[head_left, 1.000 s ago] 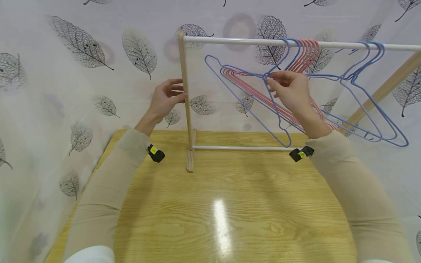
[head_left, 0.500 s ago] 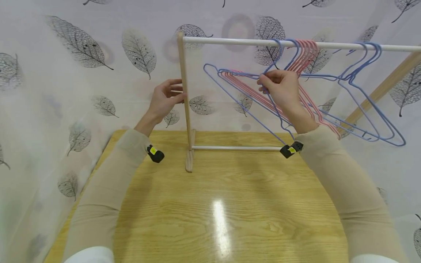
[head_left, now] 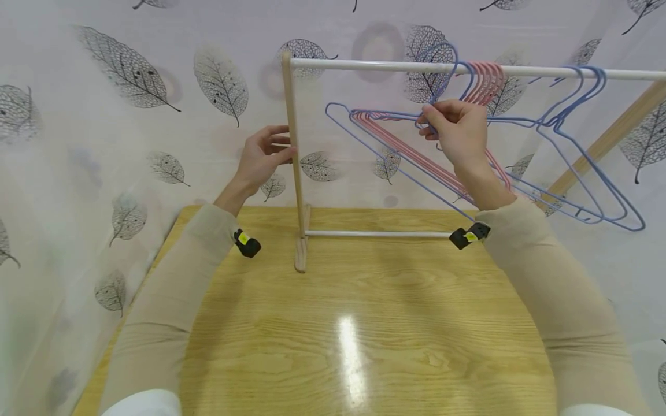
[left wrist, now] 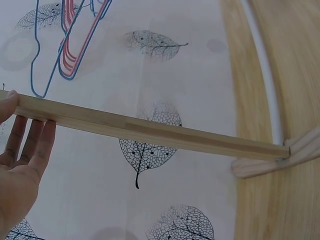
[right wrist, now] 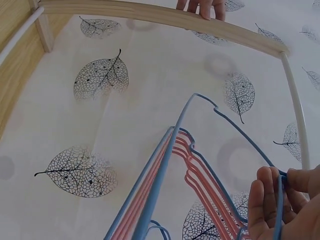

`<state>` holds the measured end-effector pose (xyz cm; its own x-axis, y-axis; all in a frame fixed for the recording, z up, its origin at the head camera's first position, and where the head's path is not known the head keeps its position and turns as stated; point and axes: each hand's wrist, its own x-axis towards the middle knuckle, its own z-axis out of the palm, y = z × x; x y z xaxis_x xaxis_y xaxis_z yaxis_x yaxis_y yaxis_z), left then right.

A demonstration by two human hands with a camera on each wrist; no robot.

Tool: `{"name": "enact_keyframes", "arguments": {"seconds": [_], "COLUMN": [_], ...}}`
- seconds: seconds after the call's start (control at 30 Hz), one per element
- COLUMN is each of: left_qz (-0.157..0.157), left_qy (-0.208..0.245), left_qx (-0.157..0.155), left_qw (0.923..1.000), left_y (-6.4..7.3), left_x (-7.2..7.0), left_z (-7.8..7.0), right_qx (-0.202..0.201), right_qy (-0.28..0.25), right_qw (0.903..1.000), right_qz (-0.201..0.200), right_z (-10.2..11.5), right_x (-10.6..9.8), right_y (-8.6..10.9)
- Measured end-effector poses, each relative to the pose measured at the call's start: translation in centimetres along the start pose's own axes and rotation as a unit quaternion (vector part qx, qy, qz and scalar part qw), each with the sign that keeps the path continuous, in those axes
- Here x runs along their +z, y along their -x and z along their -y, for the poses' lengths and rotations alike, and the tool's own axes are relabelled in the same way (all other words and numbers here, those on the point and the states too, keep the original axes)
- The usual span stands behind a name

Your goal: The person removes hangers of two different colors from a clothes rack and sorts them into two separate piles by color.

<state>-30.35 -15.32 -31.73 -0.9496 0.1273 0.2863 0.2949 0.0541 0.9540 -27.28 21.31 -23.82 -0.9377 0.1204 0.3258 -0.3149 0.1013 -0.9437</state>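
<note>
My right hand [head_left: 460,136] pinches a blue wire hanger [right wrist: 159,182] at the neck, just below its hook, between thumb and fingers. That hook stands higher than the rack's white rail [head_left: 364,65], its top arching above the rail in the head view. On the left, my left hand [head_left: 260,159] grips the rack's wooden post [left wrist: 150,131], thumb on one side and fingers on the other. Right behind the held hanger, several pink hangers [head_left: 411,155] hang on the rail, with another blue one at their near side. The right hand covers part of them.
More blue hangers [head_left: 559,118] hang farther right along the rail. The rack's wooden foot [head_left: 301,254] and white lower bar [head_left: 364,234] sit at the back of the wooden table [head_left: 270,346]. A leaf-patterned sheet [head_left: 208,156] covers the wall behind.
The blue hanger's hook was over the rail half a second ago and has risen above it. My right hand went left, then up and back right. The left hand keeps its place.
</note>
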Motion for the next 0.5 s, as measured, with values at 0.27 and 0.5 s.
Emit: {"name": "enact_keyframes", "arguments": {"seconds": [0.27,0.5], "left_qz": [0.008,0.012], "left_qy": [-0.013,-0.017], "left_qx": [-0.003,-0.005], "left_qw": [0.9999,0.9998], "left_y": [-0.1,-0.1], "left_x": [-0.2,-0.3], "left_z": [0.1,0.0], "right_qx": [-0.007,-0.012], "right_qy": [-0.036,-0.055], "right_qw": [0.9993,0.9982], "right_qz": [0.000,0.021], "right_z": [1.1,0.8], "right_x": [-1.4,-2.4], "right_y": [1.2,3.1]}}
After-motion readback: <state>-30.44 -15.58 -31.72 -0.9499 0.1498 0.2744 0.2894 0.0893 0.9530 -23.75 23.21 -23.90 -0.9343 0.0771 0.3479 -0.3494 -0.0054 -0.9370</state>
